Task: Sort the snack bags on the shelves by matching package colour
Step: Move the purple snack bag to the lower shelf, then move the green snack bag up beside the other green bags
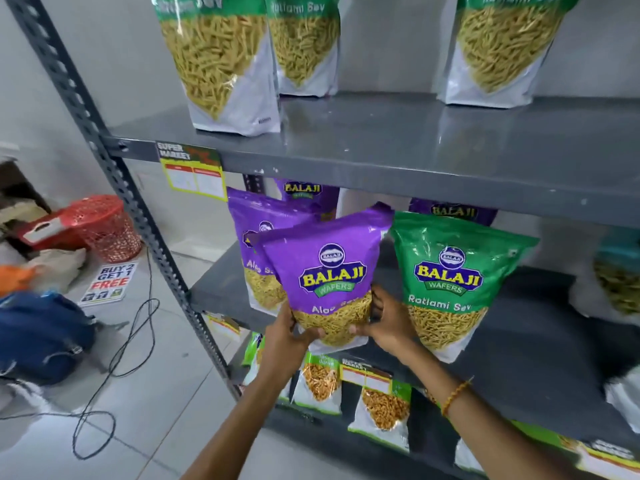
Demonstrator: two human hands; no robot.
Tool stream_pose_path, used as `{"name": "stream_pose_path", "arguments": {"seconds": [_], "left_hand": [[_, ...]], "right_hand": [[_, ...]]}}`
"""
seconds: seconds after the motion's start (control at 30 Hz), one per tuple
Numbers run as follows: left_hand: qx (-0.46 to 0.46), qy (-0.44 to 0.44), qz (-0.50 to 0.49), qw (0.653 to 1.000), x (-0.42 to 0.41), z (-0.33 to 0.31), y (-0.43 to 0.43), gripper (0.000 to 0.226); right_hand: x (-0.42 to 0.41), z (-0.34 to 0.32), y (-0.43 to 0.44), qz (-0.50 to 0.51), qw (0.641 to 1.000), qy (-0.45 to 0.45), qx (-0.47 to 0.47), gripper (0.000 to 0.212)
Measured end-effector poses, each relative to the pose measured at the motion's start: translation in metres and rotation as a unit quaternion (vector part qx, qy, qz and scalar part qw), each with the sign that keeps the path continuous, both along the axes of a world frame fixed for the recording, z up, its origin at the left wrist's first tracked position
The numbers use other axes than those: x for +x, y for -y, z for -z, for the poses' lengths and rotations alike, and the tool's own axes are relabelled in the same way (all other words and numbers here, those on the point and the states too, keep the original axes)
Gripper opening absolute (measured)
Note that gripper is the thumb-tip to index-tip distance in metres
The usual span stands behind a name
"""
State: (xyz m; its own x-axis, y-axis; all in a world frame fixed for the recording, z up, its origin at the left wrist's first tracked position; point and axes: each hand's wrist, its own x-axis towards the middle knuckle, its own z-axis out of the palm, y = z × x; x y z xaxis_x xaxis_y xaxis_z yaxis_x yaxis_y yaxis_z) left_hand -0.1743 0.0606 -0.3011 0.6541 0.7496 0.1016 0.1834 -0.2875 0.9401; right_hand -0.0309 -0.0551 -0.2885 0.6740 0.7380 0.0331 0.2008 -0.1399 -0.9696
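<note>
Both hands grip the bottom corners of a purple snack bag (329, 271); the left hand (289, 332) and right hand (384, 323) hold it upright at the front edge of the middle shelf (519, 341); a green bag (450, 282) stands just beside it, another purple bag (252, 237) behind.

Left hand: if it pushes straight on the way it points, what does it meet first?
Probably the purple Aloo Sev bag standing behind the one held. The left hand points up and into the middle shelf, gripping the front purple bag. Depth is unclear.
</note>
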Motion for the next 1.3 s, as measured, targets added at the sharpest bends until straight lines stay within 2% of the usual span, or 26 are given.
{"name": "stream_pose_path", "arguments": {"seconds": [0.1, 0.2, 0.3, 0.43, 0.5, 0.57, 0.6, 0.63, 0.7, 0.77, 0.83, 0.93, 0.97, 1.0, 1.07, 1.13, 1.2, 1.3], "left_hand": [[-0.011, -0.026, 0.002, 1.000, 0.013, 0.018, -0.018, 0.065], [-0.021, -0.013, 0.011, 1.000, 0.025, 0.027, -0.023, 0.066], [-0.016, -0.011, 0.012, 1.000, 0.033, 0.026, -0.025, 0.066], [0.001, 0.013, 0.030, 0.999, 0.032, 0.026, -0.019, 0.076], [0.037, 0.035, -0.017, 0.999, 0.027, 0.020, -0.005, 0.080], [0.142, 0.075, -0.082, 0.984, 0.023, 0.014, 0.013, 0.065], [0.196, 0.095, -0.081, 0.973, 0.022, 0.011, 0.025, 0.053], [0.230, 0.102, -0.053, 0.966, 0.023, 0.010, 0.037, 0.043], [0.237, 0.070, 0.061, 0.967, 0.036, 0.006, 0.054, 0.031], [0.191, 0.013, 0.155, 0.969, 0.060, 0.009, 0.066, 0.034], [0.126, -0.035, 0.180, 0.975, 0.085, 0.016, 0.073, 0.050], [0.033, -0.092, 0.179, 0.979, 0.117, 0.024, 0.081, 0.067], [0.012, -0.104, 0.180, 0.978, 0.124, 0.026, 0.083, 0.067], [0.002, -0.106, 0.184, 0.977, 0.129, 0.028, 0.082, 0.062], [-0.014, -0.100, 0.202, 0.974, 0.137, 0.035, 0.080, 0.043], [-0.033, -0.101, 0.208, 0.972, 0.141, 0.040, 0.077, 0.028], [-0.042, -0.096, 0.214, 0.971, 0.142, 0.045, 0.077, 0.035], [-0.027, -0.081, 0.227, 0.970, 0.138, 0.043, 0.096, 0.038]], "right_hand": [[0.012, 0.014, -0.014, 0.014, 0.999, -0.015, -0.035, 0.069], [0.019, 0.027, -0.022, 0.034, 0.998, -0.023, -0.048, 0.069], [0.020, 0.032, -0.025, 0.053, 0.997, -0.005, -0.052, 0.069], [0.009, 0.029, -0.016, 0.051, 0.996, 0.057, -0.052, 0.066], [0.005, 0.025, -0.002, 0.059, 0.993, 0.092, -0.033, 0.067], [0.005, 0.020, 0.019, 0.093, 0.986, 0.138, -0.012, 0.062], [0.007, 0.018, 0.032, 0.122, 0.979, 0.162, 0.005, 0.054], [0.010, 0.015, 0.045, 0.164, 0.969, 0.184, 0.027, 0.043], [0.020, 0.013, 0.073, 0.265, 0.933, 0.232, 0.067, 0.027], [0.032, 0.014, 0.101, 0.353, 0.897, 0.256, 0.068, 0.028], [0.046, 0.023, 0.117, 0.401, 0.888, 0.220, 0.053, 0.045], [0.073, 0.052, 0.125, 0.349, 0.933, 0.079, -0.045, 0.096], [0.080, 0.062, 0.126, 0.312, 0.947, 0.031, -0.062, 0.104], [0.086, 0.070, 0.124, 0.280, 0.958, -0.015, -0.058, 0.102], [0.091, 0.080, 0.123, 0.249, 0.963, -0.102, -0.009, 0.072], [0.088, 0.081, 0.123, 0.230, 0.961, -0.144, 0.049, 0.048], [0.085, 0.081, 0.129, 0.228, 0.963, -0.127, 0.069, 0.038], [0.073, 0.078, 0.152, 0.256, 0.962, -0.084, 0.048, 0.038]]}}
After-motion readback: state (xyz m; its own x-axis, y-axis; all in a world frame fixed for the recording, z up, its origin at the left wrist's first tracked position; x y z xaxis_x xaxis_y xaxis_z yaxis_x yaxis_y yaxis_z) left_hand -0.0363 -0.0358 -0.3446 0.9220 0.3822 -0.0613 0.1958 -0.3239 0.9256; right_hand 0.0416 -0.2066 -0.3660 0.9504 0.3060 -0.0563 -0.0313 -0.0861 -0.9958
